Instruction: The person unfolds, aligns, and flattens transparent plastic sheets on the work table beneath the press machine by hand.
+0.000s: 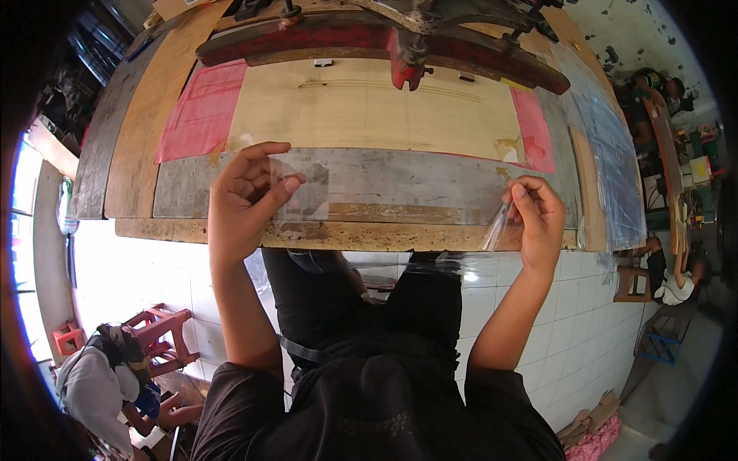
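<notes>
My left hand [250,192] is above the near edge of the workbench, its thumb pressed against a clear plastic sheet [314,201] with the index finger held apart above. The bench top shows through the sheet. Farther right, my right hand [538,211] pinches a narrow, folded strip of clear plastic film [498,227] that hangs down over the bench edge. Whether the two pieces of plastic are joined cannot be made out. More clear plastic [438,265] shows just below the bench edge, over my lap.
A red metal machine bar [307,38] spans the far side of the bench. Before it lies a cream board [369,107] with pink sheets [201,107] at its ends. Blue-tinted clear plastic [607,154] covers the right side. Two other people sit at far left and right, near red stools [165,342].
</notes>
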`<state>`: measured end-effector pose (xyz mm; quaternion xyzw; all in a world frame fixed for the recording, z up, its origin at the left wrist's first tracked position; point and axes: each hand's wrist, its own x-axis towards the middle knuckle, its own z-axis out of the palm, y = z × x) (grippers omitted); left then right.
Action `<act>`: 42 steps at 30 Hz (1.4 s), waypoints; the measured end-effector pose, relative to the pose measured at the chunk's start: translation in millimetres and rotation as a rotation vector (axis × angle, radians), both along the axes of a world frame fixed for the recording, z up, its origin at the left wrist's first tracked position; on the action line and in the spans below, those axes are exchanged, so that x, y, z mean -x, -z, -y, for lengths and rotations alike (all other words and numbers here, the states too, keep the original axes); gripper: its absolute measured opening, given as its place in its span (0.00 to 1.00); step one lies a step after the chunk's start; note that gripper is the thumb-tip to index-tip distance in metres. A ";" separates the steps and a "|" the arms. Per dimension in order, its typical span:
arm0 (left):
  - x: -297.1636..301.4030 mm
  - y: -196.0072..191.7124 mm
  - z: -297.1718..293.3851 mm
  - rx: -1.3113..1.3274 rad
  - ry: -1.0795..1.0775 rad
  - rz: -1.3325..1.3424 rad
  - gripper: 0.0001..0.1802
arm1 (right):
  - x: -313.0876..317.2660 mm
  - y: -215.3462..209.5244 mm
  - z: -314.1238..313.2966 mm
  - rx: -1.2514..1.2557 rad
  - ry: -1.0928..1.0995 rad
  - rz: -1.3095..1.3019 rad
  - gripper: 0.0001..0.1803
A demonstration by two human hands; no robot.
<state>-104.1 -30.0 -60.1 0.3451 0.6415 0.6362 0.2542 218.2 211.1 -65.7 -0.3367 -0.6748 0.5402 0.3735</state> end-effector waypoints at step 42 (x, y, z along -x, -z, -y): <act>-0.9 -1.6 0.6 -0.035 0.048 0.016 0.24 | -3.5 4.4 -2.7 -0.050 0.015 0.019 0.10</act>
